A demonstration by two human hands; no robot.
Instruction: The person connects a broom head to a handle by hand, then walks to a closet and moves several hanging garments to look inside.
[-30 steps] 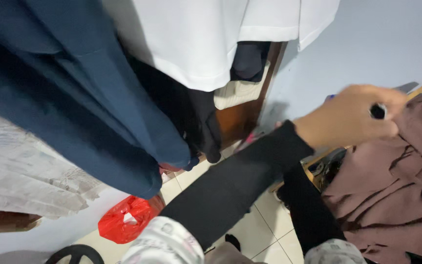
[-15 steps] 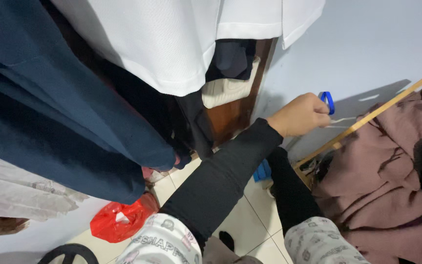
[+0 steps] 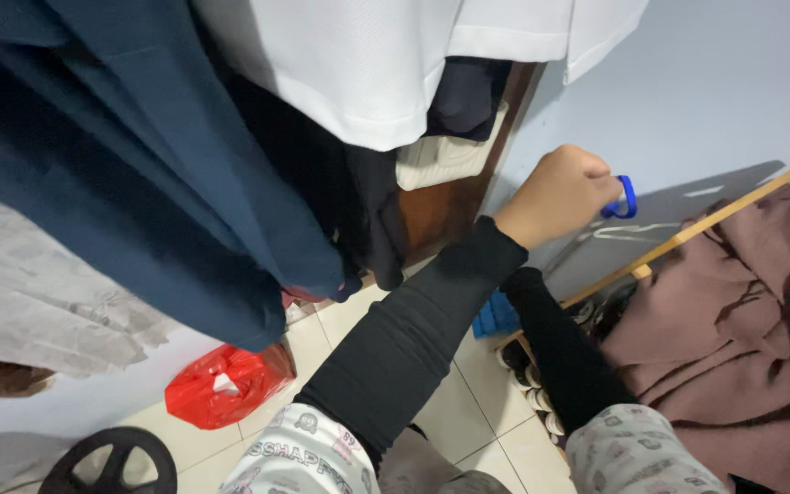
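A blue plastic loop (image 3: 626, 196), small and rounded, is gripped in the clenched fingers of the left hand (image 3: 560, 194), close against the pale blue wall (image 3: 715, 91). The right hand is hidden behind the black sleeve, so its fingers cannot be told. A thin wooden rod (image 3: 688, 236) is laid slantwise beside soft mauve cloth (image 3: 724, 338). A crumpled glossy red plastic bag (image 3: 226, 384) is seen on the white tiled floor (image 3: 454, 412), below hanging navy and white garments.
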